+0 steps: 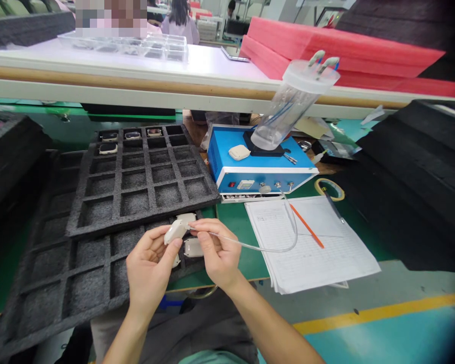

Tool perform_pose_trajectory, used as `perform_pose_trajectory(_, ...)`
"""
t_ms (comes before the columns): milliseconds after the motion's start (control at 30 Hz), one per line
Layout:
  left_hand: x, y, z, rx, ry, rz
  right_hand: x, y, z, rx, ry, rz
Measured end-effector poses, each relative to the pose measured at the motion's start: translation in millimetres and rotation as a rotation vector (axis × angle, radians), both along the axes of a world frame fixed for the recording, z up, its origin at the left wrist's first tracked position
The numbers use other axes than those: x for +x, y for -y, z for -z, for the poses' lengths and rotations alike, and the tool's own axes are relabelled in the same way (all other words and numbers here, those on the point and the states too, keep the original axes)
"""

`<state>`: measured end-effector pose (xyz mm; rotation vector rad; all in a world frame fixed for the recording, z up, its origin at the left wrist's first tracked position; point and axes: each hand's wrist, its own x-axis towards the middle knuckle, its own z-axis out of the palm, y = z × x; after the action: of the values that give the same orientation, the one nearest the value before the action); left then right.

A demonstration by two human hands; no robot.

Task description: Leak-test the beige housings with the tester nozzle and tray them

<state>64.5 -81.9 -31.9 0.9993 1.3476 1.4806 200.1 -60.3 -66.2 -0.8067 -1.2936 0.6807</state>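
Observation:
My left hand [147, 265] pinches a cream-coloured watch case [175, 231] between thumb and fingers, tilted on its side. In my right hand [223, 253] is the end of a thin clear tube [263, 249], its tip against or very close to the case's edge; contact cannot be made out. The tube loops back to the front of a blue control box [258, 174]. Beneath my hands, more cream cases, including a watch case [193, 247], lie on the lower black foam tray [64, 275]. Another cream case [239, 152] rests on top of the box.
An upper foam tray [117, 197] holds several watch cases in its back pockets. A clear cylinder [284, 111] leans on the box. Right of my hands lie papers [311, 268], an orange stick [307, 226], a pen [332, 205] and a tape roll [340, 190]. Black foam stacks [413, 187] flank the bench.

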Motion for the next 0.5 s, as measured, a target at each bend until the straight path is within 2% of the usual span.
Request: perform_pose_trajectory(500,-0.4,-0.4,-0.7,-0.023,0.006,-0.006,0.1,0.1,0.6,-0.008,0.001,0.0)
